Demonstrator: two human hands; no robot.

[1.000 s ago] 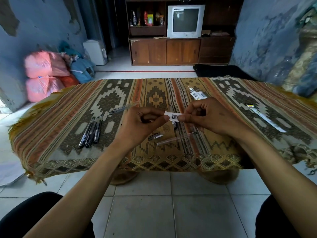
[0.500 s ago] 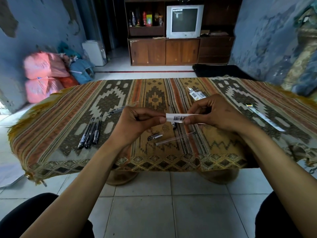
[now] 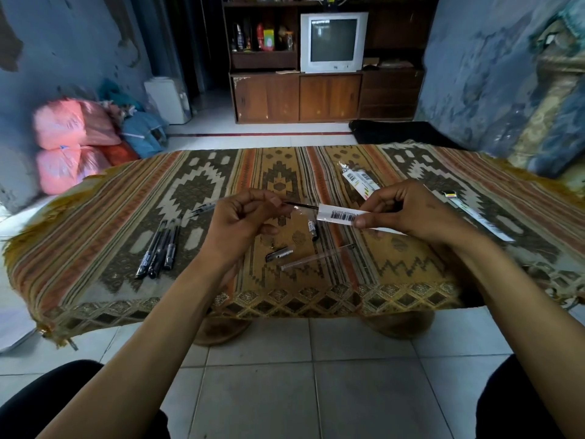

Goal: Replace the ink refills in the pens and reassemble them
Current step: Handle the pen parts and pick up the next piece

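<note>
At the centre of the frame we hold a refill packet [image 3: 343, 214] between both hands above the counter [image 3: 95, 248], which is covered in a patterned woven cloth; our right hand [image 3: 408, 213] pinches the white barcode-labelled sleeve between thumb and curled fingers, while our left hand [image 3: 243, 217] pinches the dark, thin ink refill [image 3: 300, 204] whose exposed length runs from our fingertips into the open end of the sleeve. Below the hands, on the cloth, lie a clear pen barrel [image 3: 316, 257], a short dark pen part [image 3: 278, 253] just left of it, and another small dark piece [image 3: 312, 229] a little higher. At centre left, three black pens [image 3: 158, 248] lie side by side, nearly touching, and one more pen [image 3: 202, 209] shows just beyond our left hand, partly hidden by it. Further packets [image 3: 359, 180] rest on the cloth in the upper middle right, and another long white packet [image 3: 478, 217] lies well apart toward the right edge. In the background, at top centre, a television [image 3: 332, 41] stands on a wooden cabinet [image 3: 316, 96], and pink bags [image 3: 63, 137] are piled at the left
</note>
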